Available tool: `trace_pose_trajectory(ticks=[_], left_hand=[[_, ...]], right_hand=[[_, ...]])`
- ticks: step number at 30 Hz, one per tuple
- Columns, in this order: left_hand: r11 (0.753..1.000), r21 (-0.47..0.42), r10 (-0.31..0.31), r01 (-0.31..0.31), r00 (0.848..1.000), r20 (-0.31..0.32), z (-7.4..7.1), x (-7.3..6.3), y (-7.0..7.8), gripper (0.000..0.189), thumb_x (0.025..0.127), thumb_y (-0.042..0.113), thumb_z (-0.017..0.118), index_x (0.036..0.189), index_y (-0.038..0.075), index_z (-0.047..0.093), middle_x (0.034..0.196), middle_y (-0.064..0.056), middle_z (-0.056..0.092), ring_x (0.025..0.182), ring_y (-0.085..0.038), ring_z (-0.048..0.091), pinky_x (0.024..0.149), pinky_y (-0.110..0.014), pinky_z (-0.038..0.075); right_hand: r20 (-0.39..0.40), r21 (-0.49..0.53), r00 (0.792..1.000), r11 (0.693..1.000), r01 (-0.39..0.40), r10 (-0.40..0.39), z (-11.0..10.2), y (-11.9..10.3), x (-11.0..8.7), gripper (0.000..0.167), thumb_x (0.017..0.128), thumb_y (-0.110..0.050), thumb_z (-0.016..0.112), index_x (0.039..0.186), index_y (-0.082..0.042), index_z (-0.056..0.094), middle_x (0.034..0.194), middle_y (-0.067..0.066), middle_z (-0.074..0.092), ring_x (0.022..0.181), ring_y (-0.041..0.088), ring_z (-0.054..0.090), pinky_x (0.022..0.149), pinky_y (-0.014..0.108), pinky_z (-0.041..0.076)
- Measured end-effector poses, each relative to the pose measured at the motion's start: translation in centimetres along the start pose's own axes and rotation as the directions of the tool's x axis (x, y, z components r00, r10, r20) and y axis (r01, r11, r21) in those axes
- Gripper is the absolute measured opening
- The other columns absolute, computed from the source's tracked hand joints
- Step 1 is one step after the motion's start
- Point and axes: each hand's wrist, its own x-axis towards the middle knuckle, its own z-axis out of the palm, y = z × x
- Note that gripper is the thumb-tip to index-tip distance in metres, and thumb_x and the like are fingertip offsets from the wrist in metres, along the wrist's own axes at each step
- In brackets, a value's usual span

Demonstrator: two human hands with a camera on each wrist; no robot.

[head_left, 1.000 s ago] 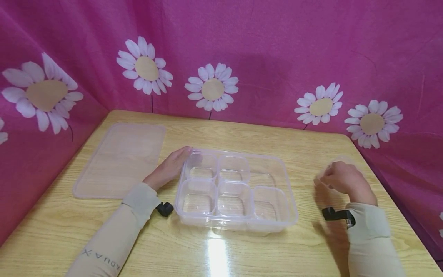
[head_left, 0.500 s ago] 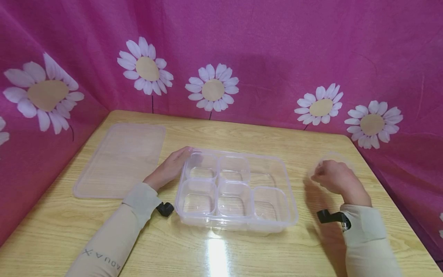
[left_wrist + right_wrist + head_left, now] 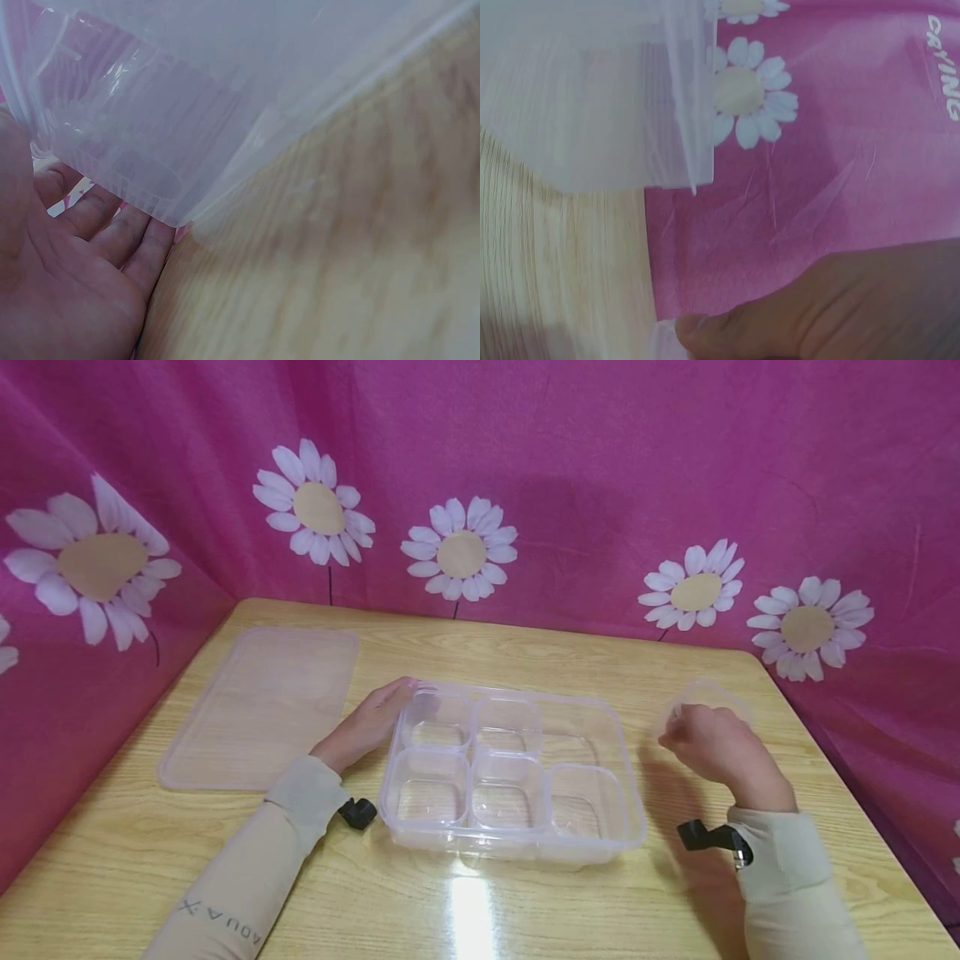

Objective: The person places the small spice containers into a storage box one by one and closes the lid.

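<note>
A clear rectangular plastic box [image 3: 517,843] stands on the table with several small square cups [image 3: 431,810] inside; its far right section holds no cup. My left hand [image 3: 363,727] holds the far left corner of this box, and in the left wrist view its fingers [image 3: 112,232] curve behind the outer wall. To the right of the box, my right hand [image 3: 723,747] pinches a small clear cup [image 3: 708,692] over the table. In the right wrist view the thumb [image 3: 705,334] presses on the cup's edge [image 3: 666,341]. The hand hides much of the cup.
A frosted flat lid [image 3: 262,710] lies on the wooden table [image 3: 585,918] to the left of the box. Pink cloth [image 3: 570,468] with printed daisies hangs behind and along both sides of the table.
My right hand has moved left, closer to the box, carrying the small cup. My left hand and the box have stayed in place.
</note>
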Motion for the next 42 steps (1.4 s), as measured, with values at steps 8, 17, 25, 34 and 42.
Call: trace_pose_trajectory(ticks=[8,17,25,34,42], left_hand=[[1.0,0.001,-0.006,0.006,1.0,-0.001,-0.1,0.0,-0.1,0.061,0.112,0.053,0.029,0.153,0.012,0.047,0.158,-0.012,0.049,0.154,-0.031,0.037,0.132,-0.052,0.023],[1.0,0.009,-0.006,0.006,1.0,-0.004,0.0,-0.1,0.1,0.06,0.112,0.051,0.028,0.153,0.011,0.047,0.156,-0.013,0.051,0.152,-0.031,0.04,0.132,-0.052,0.025],[1.0,0.027,-0.002,0.002,1.0,-0.015,0.0,-0.1,0.1,0.059,0.112,0.053,0.029,0.151,0.013,0.05,0.154,-0.012,0.053,0.151,-0.031,0.041,0.131,-0.053,0.025],[1.0,0.012,-0.018,0.018,1.0,-0.006,-0.1,-0.1,0.0,0.061,0.111,0.054,0.029,0.152,0.013,0.049,0.155,-0.012,0.052,0.152,-0.031,0.041,0.131,-0.052,0.026],[1.0,0.019,-0.019,0.019,1.0,-0.002,-0.1,0.0,0.0,0.061,0.112,0.054,0.028,0.154,0.014,0.046,0.157,-0.011,0.05,0.154,-0.03,0.038,0.132,-0.052,0.024]], right_hand=[[-0.05,-0.001,0.998,1.0,0.031,-0.031,-0.2,-1.6,-0.7,0.012,0.092,-0.013,0.073,0.101,-0.005,0.072,0.101,0.019,0.078,0.093,0.035,0.071,0.08,0.054,0.06],[-0.193,-0.045,0.969,0.988,0.151,-0.156,-0.3,-3.1,-1.6,0.011,0.092,-0.016,0.075,0.096,-0.007,0.07,0.095,0.014,0.08,0.086,0.032,0.073,0.075,0.052,0.059],[-0.286,-0.088,0.931,0.973,0.212,-0.228,-0.4,-3.8,-2.3,0.01,0.09,-0.012,0.077,0.094,-0.009,0.069,0.092,0.013,0.08,0.085,0.036,0.075,0.076,0.055,0.06],[-0.319,-0.094,0.892,0.947,0.306,-0.32,-0.2,-5.1,-2.6,0.011,0.088,-0.009,0.081,0.092,-0.011,0.071,0.084,0.005,0.078,0.074,0.022,0.072,0.068,0.045,0.061],[-0.322,-0.17,0.823,0.884,0.435,-0.467,0.4,-5.8,-2.6,0.017,0.087,0.002,0.071,0.09,-0.012,0.063,0.074,-0.003,0.061,0.065,0.012,0.052,0.06,0.032,0.05]])
